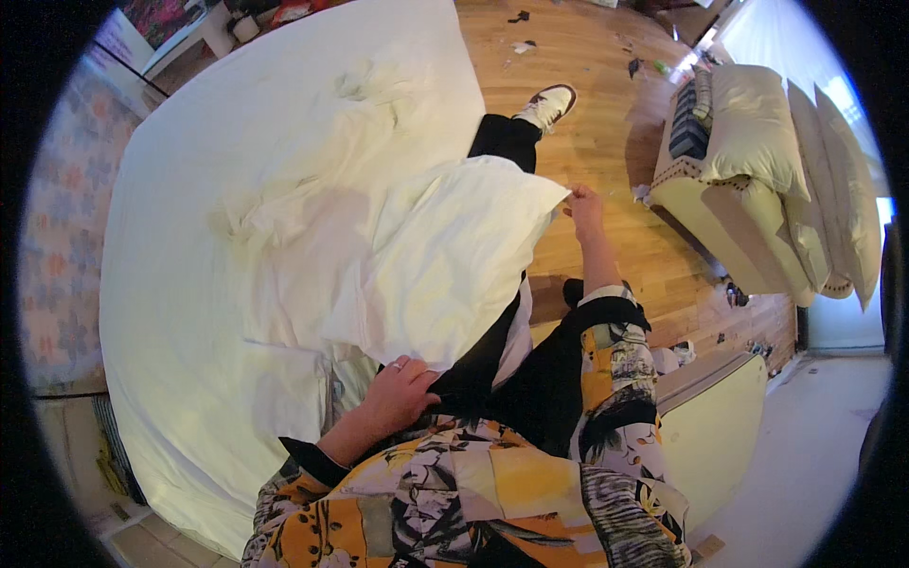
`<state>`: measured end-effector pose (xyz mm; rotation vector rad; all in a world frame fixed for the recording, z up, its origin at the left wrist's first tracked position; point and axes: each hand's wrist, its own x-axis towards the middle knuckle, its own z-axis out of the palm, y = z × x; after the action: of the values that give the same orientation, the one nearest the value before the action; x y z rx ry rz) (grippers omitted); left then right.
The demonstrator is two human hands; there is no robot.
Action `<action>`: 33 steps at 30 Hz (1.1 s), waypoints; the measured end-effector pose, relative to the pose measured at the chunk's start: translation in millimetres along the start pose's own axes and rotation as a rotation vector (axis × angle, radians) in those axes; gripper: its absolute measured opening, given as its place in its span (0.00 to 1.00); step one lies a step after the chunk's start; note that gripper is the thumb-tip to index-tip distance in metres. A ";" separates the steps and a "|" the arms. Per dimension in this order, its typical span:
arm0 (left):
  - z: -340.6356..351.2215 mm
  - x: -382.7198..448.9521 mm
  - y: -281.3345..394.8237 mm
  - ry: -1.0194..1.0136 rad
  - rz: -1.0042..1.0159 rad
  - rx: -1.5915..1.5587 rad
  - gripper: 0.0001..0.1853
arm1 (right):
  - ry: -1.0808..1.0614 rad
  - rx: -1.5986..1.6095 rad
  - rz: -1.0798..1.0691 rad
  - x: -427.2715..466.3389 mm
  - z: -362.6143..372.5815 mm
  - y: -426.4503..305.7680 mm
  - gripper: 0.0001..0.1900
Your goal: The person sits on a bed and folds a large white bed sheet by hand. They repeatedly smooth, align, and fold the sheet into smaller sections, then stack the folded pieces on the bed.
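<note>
A white sheet (177, 284) covers a large bed, with wrinkles across its middle. Over my leg, beside the bed, a lifted part of white cloth (454, 255) is spread. My right hand (586, 211) pinches a corner of this cloth between thumb and fingers, out over the floor. Near my waist, my left hand (401, 392), with a ring on one finger, grips the cloth's near edge. The fingertips of the left hand are partly hidden under or behind the fabric. Whether the lifted cloth is one piece with the bed's sheet, I cannot tell.
A cream armchair (738, 227) with studded trim stands at the right, piled with pillows (754, 128) and folded dark striped cloth (689, 121). My shoe (550, 106) rests on the wooden floor (618, 170), where small scraps lie scattered. A pale rounded panel (717, 433) is at the lower right.
</note>
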<state>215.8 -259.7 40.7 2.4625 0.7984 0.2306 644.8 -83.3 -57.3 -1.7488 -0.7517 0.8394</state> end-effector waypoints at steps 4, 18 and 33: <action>-5.4 0.4 10.8 0.013 -0.053 0.039 0.13 | -0.043 -0.273 -0.103 12.4 -3.1 25.8 0.05; -14.3 -13.9 -12.5 0.357 -0.073 0.102 0.11 | 0.069 -0.073 0.126 12.0 9.6 20.2 0.10; -220.6 -15.0 -68.9 1.372 -0.336 0.141 0.05 | -0.328 0.634 -0.292 -19.2 44.7 -197.7 0.11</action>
<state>100.1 -124.9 189.2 1.9531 1.7280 1.8546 577.6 -17.6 123.3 -0.9272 -0.8163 1.0335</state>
